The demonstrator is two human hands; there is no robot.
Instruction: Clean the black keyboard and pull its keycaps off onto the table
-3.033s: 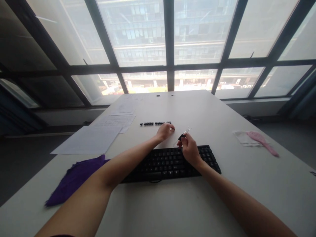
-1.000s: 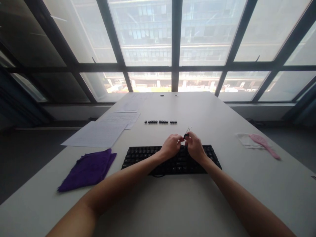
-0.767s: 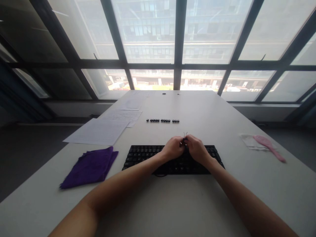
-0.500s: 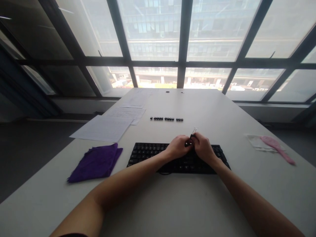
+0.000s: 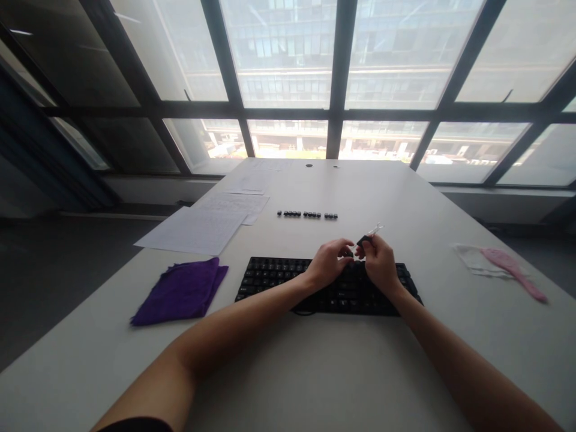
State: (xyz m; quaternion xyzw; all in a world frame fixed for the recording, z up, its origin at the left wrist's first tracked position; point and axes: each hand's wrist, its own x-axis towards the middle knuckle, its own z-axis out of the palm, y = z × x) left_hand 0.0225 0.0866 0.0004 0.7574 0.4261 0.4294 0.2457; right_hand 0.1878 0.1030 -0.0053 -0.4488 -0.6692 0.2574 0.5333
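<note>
A black keyboard (image 5: 274,273) lies on the white table in front of me, its middle and right partly covered by my hands. My right hand (image 5: 379,264) is closed around a keycap puller (image 5: 363,240) with a black body and thin wire prongs pointing up and away. Just left of it, above the upper keys, my left hand (image 5: 330,261) pinches a small black keycap (image 5: 348,254) between thumb and fingers. Beyond the keyboard, a row of loose black keycaps (image 5: 312,215) is laid out in small groups.
To the left lies a folded purple cloth (image 5: 180,291), with sheets of paper (image 5: 198,231) behind it. A pink brush-like object (image 5: 506,264) rests partly on a white cloth (image 5: 470,258) at the right. Large windows (image 5: 288,60) stand behind the table (image 5: 360,372).
My hands have moved apart, the right one going right with the puller, which now tilts more to the right. A keycap now shows in my left fingers. The view has shifted slightly.
</note>
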